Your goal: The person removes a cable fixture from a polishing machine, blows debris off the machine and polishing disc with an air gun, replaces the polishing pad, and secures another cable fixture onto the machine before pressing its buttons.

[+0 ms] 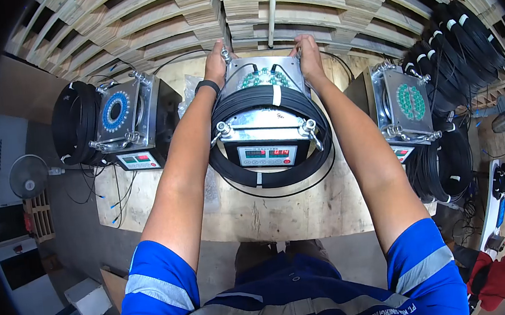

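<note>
In the middle of the head view stands a fiber polishing machine (pixel 273 154) with a lit red display. A square metal plate (pixel 244 69) with a ring of green connectors tops it. A coil of black cable (pixel 265 95) loops over the plate and round the front. My left hand (pixel 215 67) is closed at the far left corner, against a clamp knob (pixel 225 54). My right hand (pixel 310 58) has its fingers curled at the far right corner; the clamp there is mostly hidden behind them. Two near clamps (pixel 223 128) stand free of my hands.
A second machine with blue connectors (pixel 117 111) stands left, beside a black cable coil (pixel 74 123). On the right is another machine with green connectors (pixel 412 102), with several cable coils (pixel 465 34) near it. Wooden pallets (pixel 178 19) rise behind the plywood table (pixel 283 218).
</note>
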`<state>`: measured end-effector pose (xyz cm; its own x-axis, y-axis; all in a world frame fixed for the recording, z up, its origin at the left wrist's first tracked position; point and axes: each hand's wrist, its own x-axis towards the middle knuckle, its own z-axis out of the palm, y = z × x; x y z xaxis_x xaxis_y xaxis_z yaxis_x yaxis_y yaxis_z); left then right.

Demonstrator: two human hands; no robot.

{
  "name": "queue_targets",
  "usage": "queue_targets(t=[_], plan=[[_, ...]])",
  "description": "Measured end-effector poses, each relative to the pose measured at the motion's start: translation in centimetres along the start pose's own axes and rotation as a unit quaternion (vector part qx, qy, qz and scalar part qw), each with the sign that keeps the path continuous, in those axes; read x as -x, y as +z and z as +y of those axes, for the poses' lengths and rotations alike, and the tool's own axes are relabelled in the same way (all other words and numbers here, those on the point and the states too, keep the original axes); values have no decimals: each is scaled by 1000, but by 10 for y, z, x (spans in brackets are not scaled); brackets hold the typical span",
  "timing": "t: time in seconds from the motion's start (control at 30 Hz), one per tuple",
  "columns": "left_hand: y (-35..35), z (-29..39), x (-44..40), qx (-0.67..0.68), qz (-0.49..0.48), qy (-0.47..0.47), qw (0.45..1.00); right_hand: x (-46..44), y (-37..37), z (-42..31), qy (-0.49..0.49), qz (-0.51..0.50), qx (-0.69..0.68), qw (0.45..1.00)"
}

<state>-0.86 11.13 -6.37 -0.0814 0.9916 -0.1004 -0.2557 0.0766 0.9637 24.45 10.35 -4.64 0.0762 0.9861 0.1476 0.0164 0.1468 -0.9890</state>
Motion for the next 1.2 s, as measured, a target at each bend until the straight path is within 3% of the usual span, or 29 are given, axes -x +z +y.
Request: queue_targets(t=[0.13, 0.3, 0.53, 0.57, 0.67, 0.73, 0.77, 0.83, 0.87, 0.9, 0.97, 1.0, 1.07, 1.13, 1.2], plan=[[-12, -11, -13, -47, -22, 4, 999, 1, 0, -1, -4, -2, 14, 1000], [-20, -21, -19, -34, -19, -14, 999, 4, 2, -5, 15, -1, -25, 1000], [-14, -19, -11, -14, 2, 1, 1000, 6, 2, -9, 36, 47, 23, 998], [-9, -10, -3, -63, 2, 33, 997, 5, 2, -5, 41, 60, 42, 996], [-4, -7, 3, -32, -3, 101, 994, 8, 4, -2, 66, 139, 30, 988], [0, -3, 11, -65, 76, 124, 987, -3, 0, 42, -8, 196, 88, 977], [-21, -36, -11, -54, 101, 152, 982, -8, -2, 57, -29, 197, 85, 976], [-12, -29, -5, -52, 114, 152, 980, -1, 2, 39, -19, 199, 31, 979], [-14, -36, -12, -59, 147, 135, 978, 1, 2, 39, -36, 204, 73, 976], [-14, -33, -11, -186, 177, 179, 950, 1, 0, 37, -13, 194, 81, 977], [-8, -13, 0, -208, 169, 136, 954, 2, 0, 23, 29, 191, 117, 974], [-10, -20, -4, -263, 192, 159, 932, 3, 3, 10, 23, 192, 115, 974], [-25, -34, -19, -252, 171, 132, 943, 15, 9, -15, 86, 257, 232, 934], [-34, -46, -32, -193, 115, 75, 972, 17, 9, -24, 116, 245, 228, 935], [-37, -43, -33, -251, 110, 120, 954, 14, 11, -23, 132, 243, 211, 937]])
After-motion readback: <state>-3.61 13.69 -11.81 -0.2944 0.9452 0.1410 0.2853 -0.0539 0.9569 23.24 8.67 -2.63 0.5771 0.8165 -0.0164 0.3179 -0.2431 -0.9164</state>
